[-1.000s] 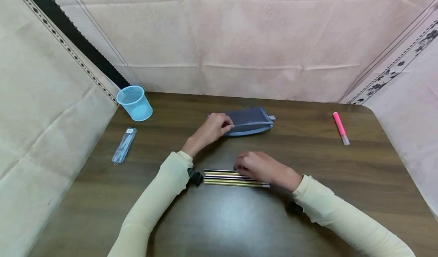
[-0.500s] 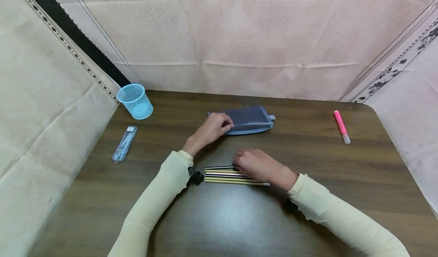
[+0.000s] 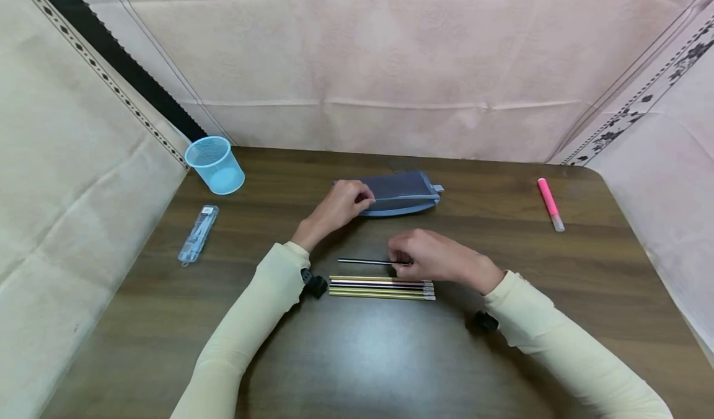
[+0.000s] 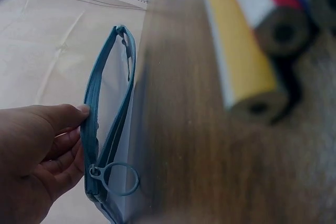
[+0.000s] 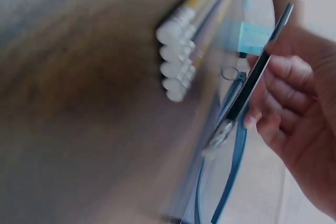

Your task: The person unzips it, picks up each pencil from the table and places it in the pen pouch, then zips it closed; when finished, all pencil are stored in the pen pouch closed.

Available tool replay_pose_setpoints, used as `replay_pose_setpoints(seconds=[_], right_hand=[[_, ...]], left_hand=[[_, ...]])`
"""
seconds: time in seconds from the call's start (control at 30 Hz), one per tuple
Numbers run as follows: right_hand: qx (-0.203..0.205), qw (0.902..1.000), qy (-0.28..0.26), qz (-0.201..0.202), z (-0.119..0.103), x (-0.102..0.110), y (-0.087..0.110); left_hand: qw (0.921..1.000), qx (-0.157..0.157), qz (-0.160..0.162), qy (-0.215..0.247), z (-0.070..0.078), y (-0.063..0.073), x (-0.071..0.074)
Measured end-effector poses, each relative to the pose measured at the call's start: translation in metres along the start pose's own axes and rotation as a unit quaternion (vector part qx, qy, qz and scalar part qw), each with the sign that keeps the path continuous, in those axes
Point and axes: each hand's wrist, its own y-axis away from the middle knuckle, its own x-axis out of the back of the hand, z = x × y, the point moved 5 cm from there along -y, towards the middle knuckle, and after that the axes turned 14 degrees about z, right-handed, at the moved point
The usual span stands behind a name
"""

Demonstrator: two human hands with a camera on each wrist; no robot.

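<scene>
Item: one dark-blue translucent zip pouch with lighter blue trim (image 3: 398,189), near the far edge of the wood-grain table (image 3: 362,357); mouth gaping, one rim pinched by the left hand (image 3: 341,201), seemingly to keep it spread.

Item: one slim black pencil with silver ferrule (image 3: 362,261), raised between row and pouch; pinched by the right hand (image 3: 432,256) toward its eraser end, which left the plain end free.

Item: one row of striped, white-erasered pencils (image 3: 379,287), laid parallel, probably for easy single picking.

Edges: a strip of table separated row from pouch, giving room to move; the light-blue plastic cup (image 3: 220,170) and pink marker (image 3: 549,201) stood and lay well aside.
</scene>
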Motion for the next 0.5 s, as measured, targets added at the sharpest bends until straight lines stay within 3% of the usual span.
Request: replay_pose_setpoints(seconds=[0.1, 0.23, 0.5], right_hand=[[-0.015, 0.9962, -0.083, -0.022, -0.001, 0.006, 0.002], [-0.017, 0.9816, -0.187, -0.035, -0.009, 0.012, 0.004], [-0.046, 0.9271, -0.37, -0.042, -0.02, 0.015, 0.005]], left_hand=[[1.0, -0.004, 0.002, -0.001, -0.001, 0.0, 0.001], [0.9999, -0.011, 0.003, -0.006, -0.001, -0.002, 0.002], [0.9998, -0.02, -0.004, -0.005, 0.001, -0.003, 0.0]])
